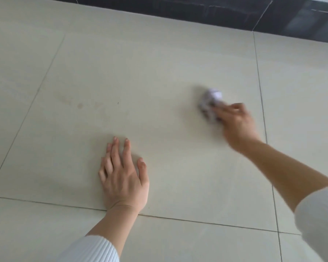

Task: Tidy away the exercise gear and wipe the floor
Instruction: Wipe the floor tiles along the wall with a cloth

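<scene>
My right hand (236, 122) grips a crumpled white tissue wad (210, 103) and presses it on the pale tiled floor (159, 72); both are motion-blurred. Flat on the same large tile, palm down with fingers apart, rests my left hand (121, 176), holding nothing. A faint brownish smear (78, 103) marks the tile to the left of the wad, well apart from it. No exercise gear is in view.
A dark glossy skirting band (235, 14) runs along the far edge of the floor. Grout lines (178, 218) cross the floor in front of my left wrist and to the right of my right hand.
</scene>
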`<move>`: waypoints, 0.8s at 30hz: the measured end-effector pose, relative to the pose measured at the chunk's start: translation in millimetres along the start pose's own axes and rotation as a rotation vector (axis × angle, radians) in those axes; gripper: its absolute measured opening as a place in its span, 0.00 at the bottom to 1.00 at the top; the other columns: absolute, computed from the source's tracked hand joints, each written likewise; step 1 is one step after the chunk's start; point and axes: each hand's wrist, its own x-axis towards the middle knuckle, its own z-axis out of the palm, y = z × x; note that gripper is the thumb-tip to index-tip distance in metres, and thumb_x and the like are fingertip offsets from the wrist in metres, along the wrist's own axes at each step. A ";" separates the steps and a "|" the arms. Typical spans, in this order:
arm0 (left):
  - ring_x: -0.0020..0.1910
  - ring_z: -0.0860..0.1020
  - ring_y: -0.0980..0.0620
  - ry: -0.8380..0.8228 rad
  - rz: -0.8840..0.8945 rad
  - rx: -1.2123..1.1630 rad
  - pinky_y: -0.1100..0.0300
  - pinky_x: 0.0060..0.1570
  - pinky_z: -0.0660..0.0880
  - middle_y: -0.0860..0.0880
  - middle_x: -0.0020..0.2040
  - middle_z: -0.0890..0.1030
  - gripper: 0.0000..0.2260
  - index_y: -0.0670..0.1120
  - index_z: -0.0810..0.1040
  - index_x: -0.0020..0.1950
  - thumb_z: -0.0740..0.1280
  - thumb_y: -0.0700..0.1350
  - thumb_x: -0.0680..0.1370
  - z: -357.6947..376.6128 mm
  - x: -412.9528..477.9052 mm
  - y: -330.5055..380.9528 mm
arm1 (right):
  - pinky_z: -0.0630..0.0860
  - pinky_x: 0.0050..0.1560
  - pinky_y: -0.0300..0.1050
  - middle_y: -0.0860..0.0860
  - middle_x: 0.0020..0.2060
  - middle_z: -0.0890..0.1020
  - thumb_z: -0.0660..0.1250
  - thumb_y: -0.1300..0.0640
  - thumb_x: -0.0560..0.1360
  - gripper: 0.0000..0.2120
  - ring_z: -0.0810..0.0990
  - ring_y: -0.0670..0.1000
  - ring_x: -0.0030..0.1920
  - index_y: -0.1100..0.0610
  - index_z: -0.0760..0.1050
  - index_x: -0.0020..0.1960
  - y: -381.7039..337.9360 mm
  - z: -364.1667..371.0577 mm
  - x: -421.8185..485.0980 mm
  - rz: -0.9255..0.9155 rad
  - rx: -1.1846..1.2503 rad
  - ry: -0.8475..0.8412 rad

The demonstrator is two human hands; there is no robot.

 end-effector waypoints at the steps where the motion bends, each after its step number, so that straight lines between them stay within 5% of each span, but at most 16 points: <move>1: 0.74 0.60 0.45 0.003 -0.002 0.003 0.46 0.65 0.63 0.45 0.75 0.63 0.26 0.48 0.64 0.73 0.51 0.55 0.76 0.0 0.0 -0.1 | 0.75 0.53 0.54 0.56 0.63 0.78 0.58 0.70 0.71 0.27 0.72 0.63 0.51 0.51 0.76 0.66 13.8 -6.8 4.2 0.201 -0.026 0.033; 4: 0.74 0.60 0.46 0.000 0.001 0.023 0.47 0.65 0.63 0.45 0.75 0.63 0.26 0.48 0.64 0.73 0.52 0.55 0.76 0.0 0.2 0.5 | 0.64 0.62 0.53 0.58 0.71 0.65 0.53 0.67 0.73 0.26 0.64 0.63 0.60 0.55 0.68 0.69 20.6 -12.4 36.0 0.644 -0.091 -0.025; 7: 0.73 0.60 0.46 -0.003 -0.003 0.033 0.47 0.65 0.64 0.46 0.75 0.64 0.26 0.48 0.65 0.73 0.53 0.55 0.76 0.6 0.3 0.2 | 0.61 0.62 0.49 0.55 0.75 0.58 0.54 0.66 0.72 0.31 0.62 0.62 0.64 0.53 0.62 0.74 -13.4 7.6 78.0 0.676 -0.088 -0.047; 11: 0.73 0.60 0.47 -0.005 0.003 0.047 0.48 0.65 0.63 0.46 0.75 0.63 0.26 0.49 0.65 0.73 0.53 0.55 0.76 0.8 0.5 0.4 | 0.62 0.59 0.47 0.52 0.75 0.62 0.57 0.64 0.71 0.33 0.65 0.60 0.62 0.47 0.62 0.75 -78.3 41.1 105.8 0.412 0.027 -0.039; 15: 0.73 0.60 0.47 -0.006 -0.001 0.040 0.48 0.64 0.62 0.46 0.75 0.63 0.27 0.49 0.65 0.73 0.53 0.55 0.75 0.0 -0.3 1.4 | 0.63 0.53 0.47 0.48 0.69 0.72 0.60 0.64 0.74 0.24 0.69 0.59 0.58 0.46 0.75 0.65 -137.5 60.0 80.3 -0.117 0.164 -0.088; 18: 0.73 0.60 0.47 -0.005 -0.006 0.026 0.48 0.64 0.63 0.46 0.76 0.63 0.27 0.49 0.65 0.73 0.53 0.55 0.76 0.4 -1.1 1.7 | 0.69 0.50 0.48 0.46 0.65 0.76 0.56 0.64 0.71 0.24 0.74 0.59 0.53 0.50 0.79 0.61 -127.5 52.3 44.5 -0.491 0.152 -0.192; 20: 0.73 0.60 0.46 -0.007 -0.001 0.015 0.48 0.64 0.62 0.45 0.76 0.63 0.27 0.48 0.65 0.73 0.53 0.55 0.76 0.4 -1.1 0.6 | 0.74 0.49 0.48 0.47 0.63 0.78 0.53 0.63 0.70 0.25 0.76 0.59 0.49 0.51 0.80 0.60 -89.6 40.6 36.8 -0.558 0.120 -0.187; 22: 0.73 0.60 0.46 -0.007 0.005 0.012 0.48 0.64 0.62 0.45 0.76 0.63 0.27 0.48 0.65 0.73 0.52 0.55 0.76 0.2 -1.1 -0.3 | 0.75 0.50 0.49 0.51 0.61 0.80 0.56 0.65 0.72 0.23 0.76 0.62 0.46 0.50 0.80 0.60 -40.4 27.7 36.9 -0.361 0.081 -0.084; 24: 0.73 0.60 0.46 -0.007 0.008 0.007 0.48 0.65 0.62 0.45 0.75 0.63 0.26 0.48 0.65 0.73 0.52 0.55 0.76 0.0 -1.1 -0.2 | 0.73 0.52 0.49 0.57 0.57 0.81 0.61 0.66 0.75 0.22 0.74 0.64 0.49 0.46 0.77 0.62 4.6 9.2 33.2 0.049 0.056 0.076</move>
